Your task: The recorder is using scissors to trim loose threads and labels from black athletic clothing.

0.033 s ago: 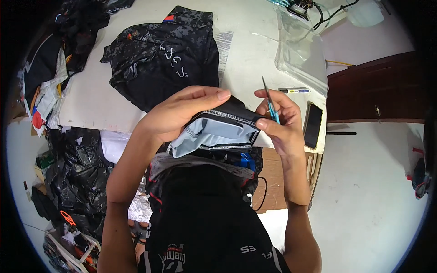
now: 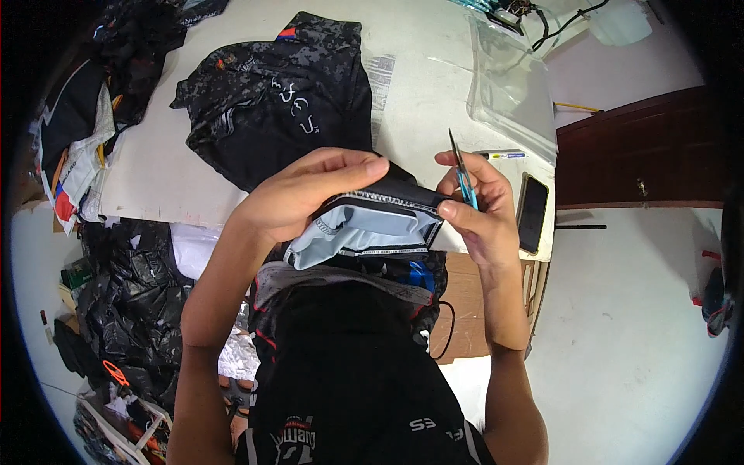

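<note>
A dark garment [image 2: 380, 221] with a pale grey-blue inner side and an overlocked seam is stretched between my two hands above my lap. On its left part, my left hand [image 2: 306, 194] is closed, the thumb lying along the black edge. My right hand [image 2: 480, 209] pinches the right end of that seam between thumb and finger. The same hand also carries small blue thread snips [image 2: 466, 186], their blades pointing up and away from the cloth. Behind, a black camouflage-patterned shirt [image 2: 302, 93] lies on the white table [image 2: 434, 93].
At the table's right edge are a phone [image 2: 532, 213], a marker pen [image 2: 500, 154] and a stack of clear plastic sleeves [image 2: 508, 101]. Dark clothes [image 2: 77, 132] hang over the left end. Black plastic bags [image 2: 132, 302] stand on the floor at left.
</note>
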The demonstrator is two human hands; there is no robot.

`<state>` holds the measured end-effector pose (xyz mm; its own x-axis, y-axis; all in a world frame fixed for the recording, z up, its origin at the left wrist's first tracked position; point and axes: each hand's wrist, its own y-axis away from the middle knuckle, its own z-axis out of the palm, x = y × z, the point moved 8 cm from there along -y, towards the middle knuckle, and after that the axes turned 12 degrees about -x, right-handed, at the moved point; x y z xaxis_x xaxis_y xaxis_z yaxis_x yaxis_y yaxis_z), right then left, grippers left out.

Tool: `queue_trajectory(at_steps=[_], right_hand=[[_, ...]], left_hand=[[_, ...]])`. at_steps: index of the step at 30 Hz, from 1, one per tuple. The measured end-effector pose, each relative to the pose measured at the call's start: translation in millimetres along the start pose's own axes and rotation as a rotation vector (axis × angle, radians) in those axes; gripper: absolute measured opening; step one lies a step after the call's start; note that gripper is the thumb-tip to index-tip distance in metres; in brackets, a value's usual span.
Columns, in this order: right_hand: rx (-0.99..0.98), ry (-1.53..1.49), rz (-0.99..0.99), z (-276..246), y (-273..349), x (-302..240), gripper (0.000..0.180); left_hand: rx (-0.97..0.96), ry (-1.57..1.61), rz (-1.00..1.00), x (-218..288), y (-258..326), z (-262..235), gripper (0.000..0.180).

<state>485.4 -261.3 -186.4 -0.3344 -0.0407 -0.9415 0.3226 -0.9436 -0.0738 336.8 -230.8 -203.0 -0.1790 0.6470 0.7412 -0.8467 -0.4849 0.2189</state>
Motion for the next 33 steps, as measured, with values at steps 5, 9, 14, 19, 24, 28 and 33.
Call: queue_trajectory(at_steps=[5,9,14,19,24,28,33], right_hand=[[-0.014,-0.156,0.046,-2.0,1.2,-5.6,0.045],[0.076,-0.023,0.106,4.9,3.3,-9.6,0.044],[0.278,0.409,-0.049,1.0,10.7,-35.2,0.039],[0.064,0.915,-0.246,30.5,24.3,-63.9,0.045],[0.035,1.101,-0.271,46.9,31.4,-74.5,0.048],[0.032,1.172,-0.303,48.7,37.1,-76.5,0.048],[0.031,1.293,-0.398,55.2,41.8,-81.3,0.047]], left_hand=[[-0.228,-0.137,0.147,4.3,12.2,-7.6,0.009],[-0.223,0.064,0.245,1.8,17.3,-16.1,0.017],[0.031,0.189,0.231,3.2,22.5,-25.6,0.026],[-0.109,0.198,0.273,13.7,23.1,-9.9,0.021],[-0.162,0.141,0.289,22.1,27.1,8.3,0.017],[-0.144,0.094,0.254,20.2,26.3,9.9,0.017],[-0.119,0.067,0.227,17.1,25.0,14.6,0.017]])
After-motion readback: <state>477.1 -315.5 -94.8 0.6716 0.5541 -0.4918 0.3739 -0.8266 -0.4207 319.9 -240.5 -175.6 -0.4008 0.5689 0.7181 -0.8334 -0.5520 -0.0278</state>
